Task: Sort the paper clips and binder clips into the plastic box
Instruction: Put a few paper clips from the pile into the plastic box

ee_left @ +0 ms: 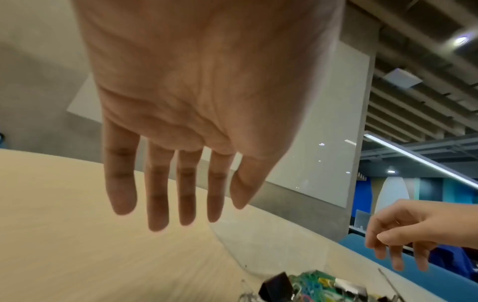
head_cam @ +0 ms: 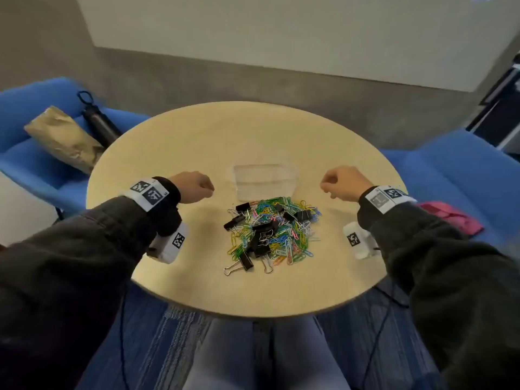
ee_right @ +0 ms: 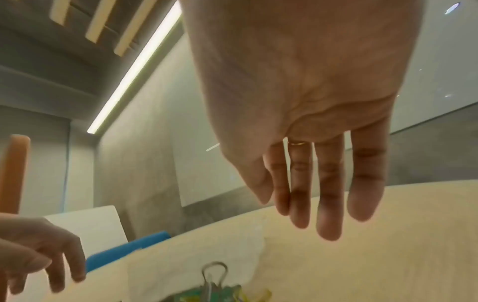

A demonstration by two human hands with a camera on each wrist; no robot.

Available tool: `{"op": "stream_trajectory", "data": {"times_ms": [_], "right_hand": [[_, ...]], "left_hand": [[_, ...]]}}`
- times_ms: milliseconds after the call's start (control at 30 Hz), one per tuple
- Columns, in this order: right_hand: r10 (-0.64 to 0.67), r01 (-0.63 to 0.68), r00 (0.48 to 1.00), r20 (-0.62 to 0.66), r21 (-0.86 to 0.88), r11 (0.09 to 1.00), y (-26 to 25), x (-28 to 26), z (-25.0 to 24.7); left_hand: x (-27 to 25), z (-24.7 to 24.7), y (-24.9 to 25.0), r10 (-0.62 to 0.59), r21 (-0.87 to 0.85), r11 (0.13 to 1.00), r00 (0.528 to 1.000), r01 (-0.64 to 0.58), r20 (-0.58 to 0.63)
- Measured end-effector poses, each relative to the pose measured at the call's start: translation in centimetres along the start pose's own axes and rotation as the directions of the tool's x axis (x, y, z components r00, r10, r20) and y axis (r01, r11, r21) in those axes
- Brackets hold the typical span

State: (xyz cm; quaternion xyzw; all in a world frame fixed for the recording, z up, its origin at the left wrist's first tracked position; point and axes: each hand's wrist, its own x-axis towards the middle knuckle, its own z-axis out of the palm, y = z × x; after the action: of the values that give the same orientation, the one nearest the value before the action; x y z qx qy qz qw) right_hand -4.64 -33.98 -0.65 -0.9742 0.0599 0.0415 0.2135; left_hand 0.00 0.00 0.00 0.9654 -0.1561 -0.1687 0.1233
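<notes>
Left grip [head_cam: 194, 187]: hovers above the worktop [head_cam: 180, 142], fingers slack and pointing down, nothing in it.
Right grip [head_cam: 342, 182]: same, fingers hanging loose, empty; a ring shows on one finger.
Clips [head_cam: 271, 230]: one mixed heap between the two grips and nearer the body, black binder clips tangled among coloured paper clips.
Box [head_cam: 264, 181]: clear, between the grips, touching the heap's far edge.
Risk, tangling: a lifted clip may drag others along, likely landing kinds together.
Risk, box: see-through and probably light; a knock could shove it.
Risk, edge: loose clips may skid off the worktop.
Writing: only coded square tags on the wrist bands; no readable words.
</notes>
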Motion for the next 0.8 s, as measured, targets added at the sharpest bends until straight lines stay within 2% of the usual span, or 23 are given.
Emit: {"op": "stream_trajectory", "data": {"times_ms": [67,133,200,267,433,533,667,800], "right_hand": [[0.025,-0.024,1.000,0.017,-0.085,0.996,0.3,0.5,0.5],[0.070,-0.041,0.987,0.145,-0.192,0.981,0.3,0.7,1.1],[0.071,0.007,0.962,0.264,-0.281,0.960,0.2,1.6,1.5],[0.035,0.064,0.951,0.306,-0.308,0.949,-0.2,2.8,1.8],[-0.002,0.143,0.939,0.343,-0.386,0.911,-0.6,5.3,2.8],[-0.025,0.166,0.949,0.315,-0.430,0.887,-0.9,5.7,3.1],[-0.045,0.178,0.955,0.294,-0.445,0.877,-1.1,6.2,3.3],[-0.048,0.184,0.957,0.288,-0.467,0.865,-0.8,5.8,3.3]], "left_hand": [[0.6,0.8,0.2,-0.021,0.043,0.999,1.000,0.021,0.003],[1.3,1.8,0.3,-0.022,0.057,0.998,0.999,0.020,0.034],[2.4,2.3,0.2,-0.009,0.083,0.997,0.998,0.004,0.063],[3.4,2.7,0.1,-0.006,0.116,0.993,0.996,-0.005,0.088],[4.4,3.2,-0.1,0.022,0.212,0.975,0.980,-0.065,0.199],[4.5,3.2,-0.4,0.024,0.281,0.956,0.975,-0.087,0.221],[4.3,3.5,-0.4,0.051,0.365,0.923,0.979,-0.122,0.199],[3.6,3.9,0.5,0.029,0.412,0.906,0.983,-0.102,0.179]]}}
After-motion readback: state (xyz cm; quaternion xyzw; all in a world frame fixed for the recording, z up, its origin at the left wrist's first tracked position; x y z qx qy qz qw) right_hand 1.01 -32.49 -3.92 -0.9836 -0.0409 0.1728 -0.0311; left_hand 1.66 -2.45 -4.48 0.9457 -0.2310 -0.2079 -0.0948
